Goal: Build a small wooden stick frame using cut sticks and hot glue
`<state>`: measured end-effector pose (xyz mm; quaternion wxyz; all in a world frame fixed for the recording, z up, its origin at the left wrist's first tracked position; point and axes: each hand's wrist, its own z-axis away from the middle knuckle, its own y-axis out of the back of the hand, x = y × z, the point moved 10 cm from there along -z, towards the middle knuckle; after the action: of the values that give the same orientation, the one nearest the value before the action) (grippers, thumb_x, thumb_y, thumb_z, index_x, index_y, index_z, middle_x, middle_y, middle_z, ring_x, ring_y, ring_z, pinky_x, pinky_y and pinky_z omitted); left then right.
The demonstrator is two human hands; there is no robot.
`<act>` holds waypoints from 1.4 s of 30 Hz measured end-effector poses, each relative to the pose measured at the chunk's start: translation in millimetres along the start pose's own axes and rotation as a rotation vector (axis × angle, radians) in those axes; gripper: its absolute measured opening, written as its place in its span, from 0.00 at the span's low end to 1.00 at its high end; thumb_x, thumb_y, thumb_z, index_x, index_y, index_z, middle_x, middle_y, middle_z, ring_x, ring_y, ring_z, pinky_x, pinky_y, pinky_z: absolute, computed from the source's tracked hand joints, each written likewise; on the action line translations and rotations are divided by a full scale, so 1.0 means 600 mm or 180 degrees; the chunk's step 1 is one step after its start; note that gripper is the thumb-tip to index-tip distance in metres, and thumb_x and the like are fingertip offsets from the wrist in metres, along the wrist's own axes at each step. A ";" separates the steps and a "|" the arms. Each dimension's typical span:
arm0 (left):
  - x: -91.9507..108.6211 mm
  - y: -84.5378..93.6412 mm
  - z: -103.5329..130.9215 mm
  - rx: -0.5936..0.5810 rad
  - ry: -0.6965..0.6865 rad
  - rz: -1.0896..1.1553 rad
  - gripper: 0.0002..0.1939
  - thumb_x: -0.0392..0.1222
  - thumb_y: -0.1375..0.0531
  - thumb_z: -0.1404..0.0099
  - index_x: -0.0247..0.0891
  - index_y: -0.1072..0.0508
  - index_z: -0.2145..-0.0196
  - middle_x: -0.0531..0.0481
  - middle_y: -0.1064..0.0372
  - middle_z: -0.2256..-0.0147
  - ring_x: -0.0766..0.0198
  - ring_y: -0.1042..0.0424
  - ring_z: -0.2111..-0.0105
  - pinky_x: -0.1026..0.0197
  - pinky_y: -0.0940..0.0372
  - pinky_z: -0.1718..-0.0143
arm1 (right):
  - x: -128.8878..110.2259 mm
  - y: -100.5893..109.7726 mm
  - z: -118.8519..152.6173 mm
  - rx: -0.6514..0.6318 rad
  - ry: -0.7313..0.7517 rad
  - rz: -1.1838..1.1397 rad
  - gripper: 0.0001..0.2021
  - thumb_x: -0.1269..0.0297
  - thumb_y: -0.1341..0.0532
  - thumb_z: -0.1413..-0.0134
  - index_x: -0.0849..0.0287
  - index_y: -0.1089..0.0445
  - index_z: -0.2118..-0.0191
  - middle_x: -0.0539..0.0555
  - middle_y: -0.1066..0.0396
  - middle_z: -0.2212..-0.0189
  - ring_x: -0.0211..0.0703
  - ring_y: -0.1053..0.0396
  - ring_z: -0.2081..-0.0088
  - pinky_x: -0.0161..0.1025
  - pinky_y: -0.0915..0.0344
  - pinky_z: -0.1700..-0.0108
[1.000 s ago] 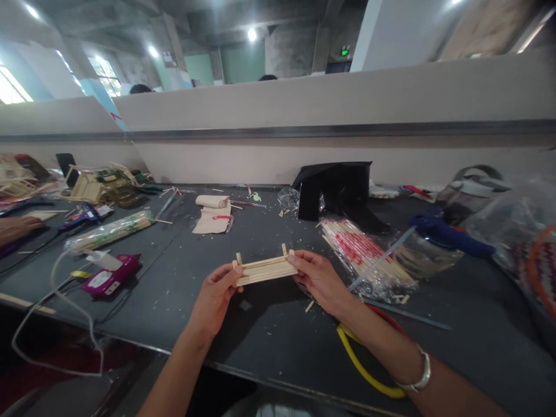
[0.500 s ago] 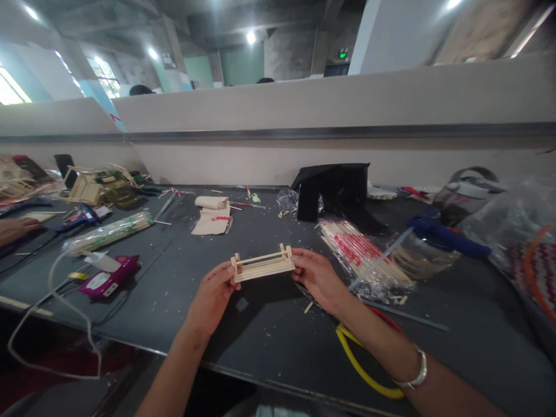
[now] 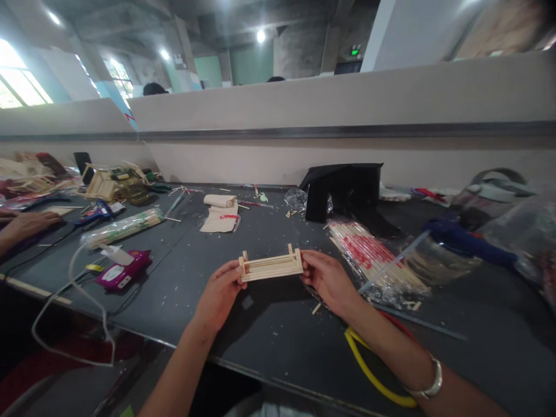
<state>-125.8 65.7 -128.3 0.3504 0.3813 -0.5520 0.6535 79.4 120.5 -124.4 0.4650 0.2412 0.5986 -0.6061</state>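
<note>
Between my hands, above the dark table [image 3: 174, 278], is a small frame of wooden sticks [image 3: 271, 270], long and low with short uprights at both ends. My left hand [image 3: 222, 292] pinches its left end, fingers closed. At the other end, my right hand [image 3: 329, 277] grips the right side between thumb and fingers. To the right of my right hand lies a plastic pack of chopsticks [image 3: 369, 252] with red printing. A blue glue gun [image 3: 467, 240] with a long clear glue stick rests beside that pack.
A purple power strip [image 3: 124, 272] with a white plug and cable lies left. Behind it is a wrapped stick bundle [image 3: 125, 227]. Brown paper [image 3: 220, 214] and a black folded object [image 3: 345, 188] stand farther back. A co-worker's hand [image 3: 28, 226] is at far left.
The stick frame has turned slightly in my hands, its long side now more level. The whole view has shifted a little, so things appear farther right. Both hands keep their hold.
</note>
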 end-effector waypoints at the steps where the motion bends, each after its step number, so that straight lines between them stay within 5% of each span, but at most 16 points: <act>1: 0.000 0.001 0.000 -0.0008 -0.0004 -0.0003 0.08 0.38 0.35 0.43 0.34 0.22 0.65 0.47 0.29 0.67 0.69 0.36 0.71 0.67 0.37 0.70 | 0.000 0.003 0.000 0.0038 -0.0002 0.0038 0.11 0.60 0.30 0.62 0.61 0.24 0.71 0.46 0.38 0.80 0.32 0.42 0.78 0.31 0.46 0.78; 19: 0.012 0.014 0.009 0.0498 -0.0300 -0.0312 0.09 0.43 0.31 0.47 0.35 0.22 0.71 0.52 0.30 0.72 0.71 0.37 0.74 0.69 0.40 0.72 | -0.006 -0.004 0.006 -0.0042 0.0114 0.0782 0.14 0.58 0.30 0.60 0.60 0.25 0.66 0.46 0.35 0.79 0.30 0.42 0.80 0.30 0.44 0.80; 28: 0.012 0.023 0.019 0.0772 -0.0370 -0.0461 0.12 0.45 0.30 0.50 0.35 0.21 0.70 0.50 0.25 0.71 0.66 0.32 0.70 0.66 0.37 0.66 | -0.009 -0.002 0.008 0.0114 0.0215 0.1111 0.12 0.58 0.31 0.59 0.60 0.25 0.68 0.46 0.33 0.78 0.28 0.41 0.84 0.30 0.47 0.82; 42: 0.014 0.026 0.016 0.0832 -0.0486 -0.0595 0.10 0.45 0.30 0.50 0.36 0.20 0.71 0.51 0.25 0.73 0.66 0.31 0.71 0.65 0.38 0.65 | -0.012 -0.003 0.006 0.0143 0.0341 0.1153 0.12 0.57 0.31 0.59 0.60 0.26 0.71 0.47 0.33 0.77 0.30 0.40 0.83 0.32 0.46 0.80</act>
<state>-142.5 54.0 -127.0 0.3142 0.5218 -0.4495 0.6535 82.2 118.7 -116.9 0.5284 0.3872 0.5556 -0.5120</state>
